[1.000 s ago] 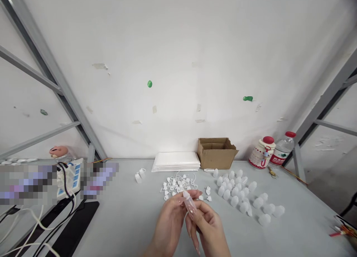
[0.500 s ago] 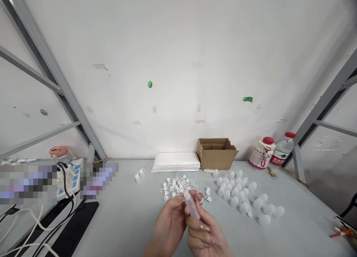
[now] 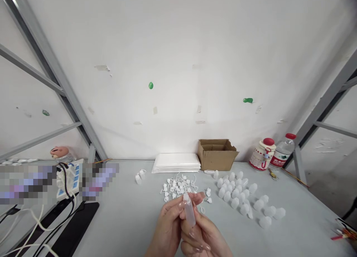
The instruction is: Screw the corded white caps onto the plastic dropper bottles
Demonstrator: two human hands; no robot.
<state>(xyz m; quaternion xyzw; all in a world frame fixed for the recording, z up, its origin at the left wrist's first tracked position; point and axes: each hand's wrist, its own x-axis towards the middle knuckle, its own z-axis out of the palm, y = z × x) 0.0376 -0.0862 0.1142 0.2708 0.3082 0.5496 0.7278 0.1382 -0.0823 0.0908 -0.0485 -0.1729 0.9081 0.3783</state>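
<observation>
In front of me I hold a small translucent plastic bottle [image 3: 190, 214], tilted, its narrow white top end pointing away. My right hand [image 3: 205, 233] is closed round the bottle's body. The fingers of my left hand [image 3: 169, 221] are closed at its top end, beside the white tip; whether a separate cap is pinched there is hard to see. A thin white loop [image 3: 202, 210] shows just right of the fingers. Beyond my hands lies a pile of small white caps with cord-like straps [image 3: 178, 184]. Two loose caps [image 3: 208, 192] lie to its right.
Many translucent bottles [image 3: 235, 192] are spread at the right. Behind stand an open cardboard box [image 3: 216, 160] and a stack of white envelopes [image 3: 176, 164]. A jar [image 3: 261, 156] and water bottle [image 3: 283, 153] stand far right. Cables and a power strip [image 3: 69, 179] lie left.
The bottle has turned more upright in view and shifted slightly down and left. Both hands have moved closer together round it, and a white loop now shows beside the fingers.
</observation>
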